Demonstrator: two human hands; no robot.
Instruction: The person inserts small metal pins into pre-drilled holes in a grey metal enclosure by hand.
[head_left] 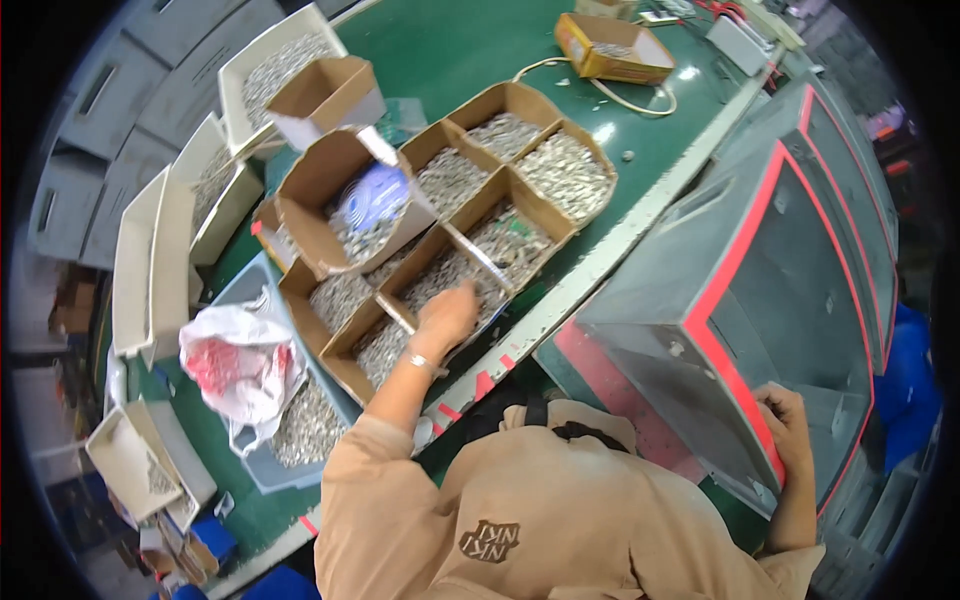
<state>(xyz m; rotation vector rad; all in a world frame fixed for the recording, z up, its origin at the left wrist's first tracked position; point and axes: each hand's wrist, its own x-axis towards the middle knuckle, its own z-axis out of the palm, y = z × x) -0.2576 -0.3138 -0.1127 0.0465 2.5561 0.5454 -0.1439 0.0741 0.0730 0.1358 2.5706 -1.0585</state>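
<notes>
My left hand (447,320) reaches over a divided cardboard box (368,384). Its fingers are drawn together, with the tips down at the small grey metal parts (425,285) in a near compartment. What the fingertips hold, if anything, is too small to make out. Off to the right, my right hand (787,425) wraps its fingers round the red-taped edge of a grey bin (660,290). That bin stands tilted beside the table, its open side facing right. Several compartments of the cardboard box hold similar small silvery parts.
A smaller cardboard box (300,225) with a blue-violet item sits on the divided box. To its left, a blue tray (330,385) holds parts and a white plastic bag (240,350). Cream bins (140,270) line the left side of the green table (440,50). A yellow box (580,40) stands far back.
</notes>
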